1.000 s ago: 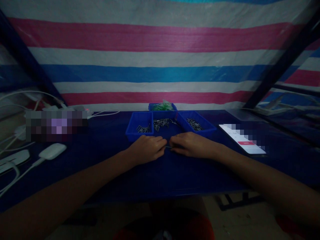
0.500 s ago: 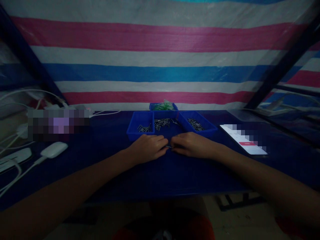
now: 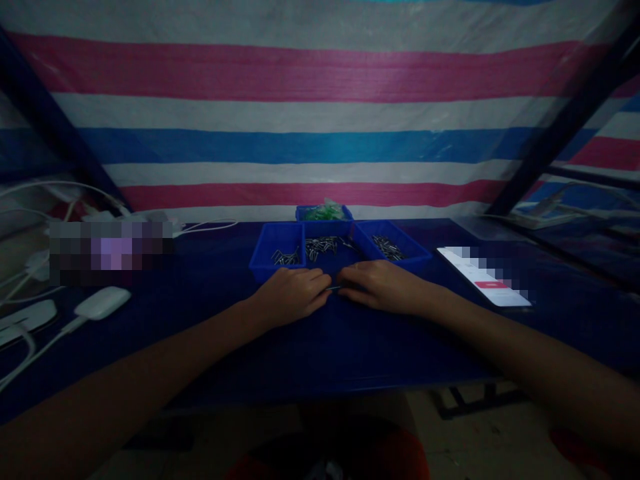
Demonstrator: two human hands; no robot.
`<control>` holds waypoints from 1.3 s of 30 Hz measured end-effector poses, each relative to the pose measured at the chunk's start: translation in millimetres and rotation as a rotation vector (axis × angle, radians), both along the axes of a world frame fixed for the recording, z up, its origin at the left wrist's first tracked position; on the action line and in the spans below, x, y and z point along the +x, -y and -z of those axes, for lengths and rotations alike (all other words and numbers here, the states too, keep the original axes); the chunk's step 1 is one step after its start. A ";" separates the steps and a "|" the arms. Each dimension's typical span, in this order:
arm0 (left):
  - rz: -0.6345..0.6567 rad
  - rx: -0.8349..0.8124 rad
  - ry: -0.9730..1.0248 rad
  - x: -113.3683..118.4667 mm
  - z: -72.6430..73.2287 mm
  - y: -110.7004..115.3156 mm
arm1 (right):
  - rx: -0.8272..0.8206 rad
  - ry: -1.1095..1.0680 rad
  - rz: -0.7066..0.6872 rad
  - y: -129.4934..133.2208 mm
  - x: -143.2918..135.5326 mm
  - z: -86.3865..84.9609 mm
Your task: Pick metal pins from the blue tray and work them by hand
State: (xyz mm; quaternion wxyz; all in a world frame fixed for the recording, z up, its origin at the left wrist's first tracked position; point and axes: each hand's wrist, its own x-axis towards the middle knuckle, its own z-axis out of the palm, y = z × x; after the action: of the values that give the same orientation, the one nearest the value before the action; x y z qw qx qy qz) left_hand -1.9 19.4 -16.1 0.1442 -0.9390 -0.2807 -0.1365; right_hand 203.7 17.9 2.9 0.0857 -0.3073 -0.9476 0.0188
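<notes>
My left hand (image 3: 296,293) and my right hand (image 3: 383,285) almost meet over the blue table (image 3: 320,360), fingers closed. Between their fingertips runs a thin metal pin (image 3: 334,288), pinched at both ends; its ends are hidden by the fingers. Just beyond my left hand stands a blue bin (image 3: 260,250) with some small metal pieces (image 3: 287,257). Behind my right hand a second blue bin (image 3: 417,250) holds more thin metal pieces (image 3: 387,247). A loose pile of similar metal pieces (image 3: 321,247) lies between the two bins.
At the back, a third blue bin (image 3: 300,213) holds green stuff in clear plastic (image 3: 324,211). A lit phone (image 3: 483,277) lies on the right. White cables and a white charger (image 3: 103,303) occupy the left side. A striped sheet (image 3: 300,120) hangs behind the table.
The whole view has shifted slightly, so everything sits a little further left. Both hands keep their pinch on the thin pin, with hardly any movement against the table.
</notes>
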 end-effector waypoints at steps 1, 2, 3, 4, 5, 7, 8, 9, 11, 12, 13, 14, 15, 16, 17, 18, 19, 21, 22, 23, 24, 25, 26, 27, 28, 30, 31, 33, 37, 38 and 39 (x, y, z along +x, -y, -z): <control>0.000 0.003 -0.003 0.0 -0.1 0.2 | 0.005 0.007 0.014 -0.2 -0.2 0.2; -0.001 0.007 -0.006 -0.1 -0.3 0.4 | 0.007 0.014 0.022 -0.5 -0.4 0.3; -0.003 0.010 -0.007 -0.2 -0.4 0.6 | 0.006 0.018 0.024 -0.8 -0.4 0.4; -0.006 0.013 -0.007 -0.3 -0.4 0.7 | 0.005 0.020 0.021 -1.1 -0.5 0.5; -0.008 0.014 -0.007 -0.5 -0.5 0.7 | 0.004 0.022 0.014 -1.3 -0.4 0.5; -0.013 0.017 -0.008 -0.6 -0.4 0.6 | 0.006 0.023 0.000 -1.4 -0.2 0.5; -0.018 0.018 -0.010 -0.6 -0.3 0.5 | 0.006 0.024 -0.005 -1.4 -0.2 0.5; -0.021 0.019 -0.013 -0.5 -0.3 0.4 | 0.006 0.024 -0.010 -1.3 -0.1 0.5; -0.026 0.020 -0.015 -0.3 -0.2 0.3 | 0.001 0.022 -0.018 -0.9 0.0 0.4; -0.027 0.019 -0.014 -0.1 -0.3 0.4 | -0.001 0.020 -0.018 -0.6 0.0 0.4; -0.028 0.017 -0.012 0.1 -0.5 0.6 | -0.001 0.019 -0.015 -0.3 0.0 0.3; -0.029 0.016 -0.009 0.3 -0.8 0.9 | 0.000 0.018 -0.009 0.0 0.0 0.2; -0.031 0.015 -0.004 0.4 -1.3 1.3 | 0.002 0.015 -0.002 0.4 0.0 0.1; -0.034 0.014 0.002 0.5 -1.7 1.7 | 0.005 0.011 0.005 0.7 0.0 -0.1; -0.036 0.013 0.009 0.6 -2.3 2.2 | 0.009 0.005 0.011 0.9 0.0 -0.3; -0.037 0.012 0.017 0.6 -2.7 2.7 | 0.013 -0.003 0.017 1.1 -0.1 -0.5; -0.038 0.011 0.024 0.6 -3.1 3.1 | 0.017 -0.011 0.023 1.3 -0.2 -0.8; -0.037 0.010 0.037 0.5 -3.5 3.6 | 0.020 -0.025 0.032 1.5 -0.4 -1.3; -0.036 0.009 0.042 0.5 -3.5 3.8 | 0.018 -0.029 0.035 1.6 -0.7 -1.5; -0.032 0.008 0.047 0.4 -3.4 3.9 | 0.016 -0.031 0.036 1.8 -1.0 -1.6; -0.026 0.007 0.051 0.4 -3.3 4.0 | 0.010 -0.030 0.033 2.0 -1.4 -1.7; -0.017 0.008 0.057 0.5 -3.2 4.2 | 0.002 -0.028 0.025 2.3 -1.8 -1.7; -0.008 0.009 0.063 0.5 -3.2 4.3 | -0.005 -0.026 0.016 2.6 -2.3 -1.6; 0.003 0.010 0.068 0.7 -3.2 4.6 | -0.012 -0.022 0.005 2.8 -2.7 -1.5; 0.014 0.010 0.071 0.9 -3.4 4.9 | -0.016 -0.020 -0.005 3.0 -3.1 -1.2; 0.024 0.011 0.072 1.4 -3.9 5.5 | -0.014 -0.017 -0.015 3.3 -3.6 -0.7; 0.026 0.010 0.068 1.6 -4.2 5.8 | -0.010 -0.017 -0.015 3.3 -3.7 -0.4; 0.025 0.011 0.058 2.0 -4.7 6.3 | -0.005 -0.017 -0.014 3.1 -3.7 0.0; 0.024 0.011 0.039 2.1 -4.6 6.1 | 0.023 -0.021 0.020 2.1 -2.4 -0.3; 0.020 0.008 0.034 2.0 -4.3 5.9 | 0.029 -0.026 0.034 1.9 -1.9 -0.8; 0.014 0.004 0.028 2.0 -4.0 5.5 | 0.032 -0.037 0.047 1.8 -1.5 -1.4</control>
State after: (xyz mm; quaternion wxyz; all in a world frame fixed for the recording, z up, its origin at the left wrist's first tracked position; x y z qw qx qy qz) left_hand 0.1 13.9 -12.1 0.1411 -0.9386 -0.2760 -0.1512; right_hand 202.1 16.1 4.3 0.1083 -0.3279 -0.9385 0.0072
